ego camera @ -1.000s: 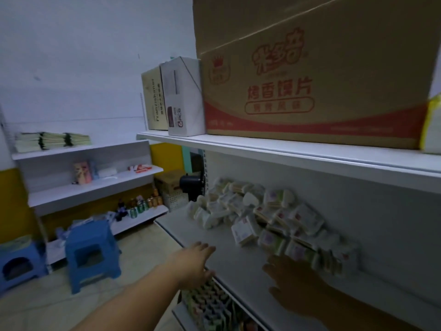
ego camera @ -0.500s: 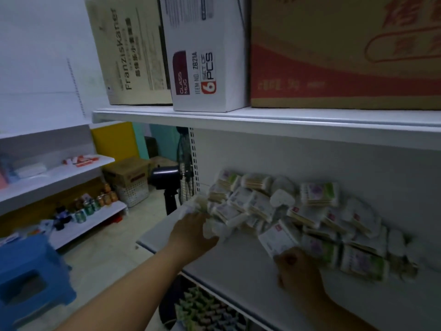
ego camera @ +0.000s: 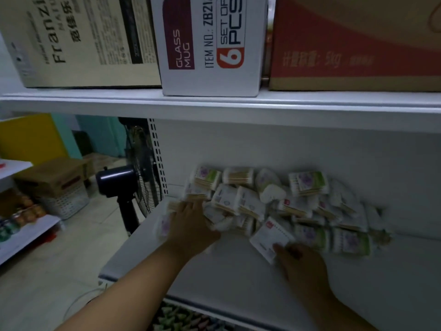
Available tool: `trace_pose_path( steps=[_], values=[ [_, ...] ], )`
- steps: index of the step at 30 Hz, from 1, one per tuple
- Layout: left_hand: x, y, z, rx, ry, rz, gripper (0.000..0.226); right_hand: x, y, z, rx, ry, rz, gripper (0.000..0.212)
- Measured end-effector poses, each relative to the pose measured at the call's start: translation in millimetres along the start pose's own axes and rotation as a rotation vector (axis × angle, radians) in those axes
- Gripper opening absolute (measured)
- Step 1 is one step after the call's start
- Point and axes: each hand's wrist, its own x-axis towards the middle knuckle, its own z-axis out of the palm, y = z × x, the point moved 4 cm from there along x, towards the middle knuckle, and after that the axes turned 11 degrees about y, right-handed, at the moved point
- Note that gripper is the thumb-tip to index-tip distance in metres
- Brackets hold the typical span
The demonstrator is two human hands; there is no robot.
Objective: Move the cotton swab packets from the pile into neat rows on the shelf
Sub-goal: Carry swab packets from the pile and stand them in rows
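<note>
Pile of cotton swab packets (ego camera: 274, 206) sits at centre frame, heaped loose against the back panel of the white shelf (ego camera: 226, 290). Packets lie at all angles, some overlapping. Several show green-and-purple print, others are plain white with a small red mark.

Left hand (ego camera: 191, 228) is at the left end of the pile, palm down. Its fingers are stretched fairly flat over the packets there, pressing on them and not curled round any. One purple-printed packet (ego camera: 164, 226) pokes out from under its left edge.

Right hand (ego camera: 303, 271) is lower right of centre, in shadow. Its fingertips (ego camera: 278, 247) touch the near corner of a tilted white packet (ego camera: 269, 237) at the front of the pile. Cannot tell whether that packet is pinched or only touched.

Upper shelf (ego camera: 214, 103) runs across the top of the frame and carries a beige printed box (ego camera: 83, 39), a white glass-mug box (ego camera: 210, 44) and a red-and-brown carton (ego camera: 358, 44). Dark standing fan (ego camera: 114, 179) is at centre left, on the floor past the shelf end.
</note>
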Motion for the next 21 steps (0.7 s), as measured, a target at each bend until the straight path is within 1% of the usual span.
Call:
trace_pose_path(
  steps=[2,4,7,8,10,11,14,15,18,21],
  values=[
    [3,-1,-10,-0.086,-0.021,-0.007,0.079,-2,-1,-1,0.045,-0.039,0.021,0.048],
    [5,-1,-17,-0.18,-0.086,-0.048,0.088,-2,-1,-1,0.106,-0.069,0.081,0.045],
    [0,-2,-26,-0.318,-0.185,-0.137,0.098,1,2,-3,0.267,-0.138,0.224,0.033],
    [-4,-4,-28,-0.387,-0.197,-0.176,0.096,2,1,-4,0.319,-0.175,0.267,0.026],
    [-12,-9,-35,-0.516,-0.175,-0.239,0.08,4,1,-9,0.402,-0.257,0.346,0.01],
    [-18,-11,-38,-0.561,-0.165,-0.277,0.076,4,1,-13,0.424,-0.289,0.378,0.006],
    [-36,-15,-41,-0.702,-0.188,-0.419,0.086,2,7,-24,0.449,-0.32,0.443,0.005],
    [-41,-13,-42,-0.758,-0.181,-0.451,0.089,0,10,-29,0.436,-0.322,0.459,0.009],
    [-58,11,-44,-0.901,-0.19,-0.453,0.086,-7,24,-53,0.367,-0.321,0.552,0.016],
    [-79,49,-34,-0.978,-0.291,-0.426,0.077,-12,41,-93,0.341,-0.347,0.63,0.019]
  ],
)
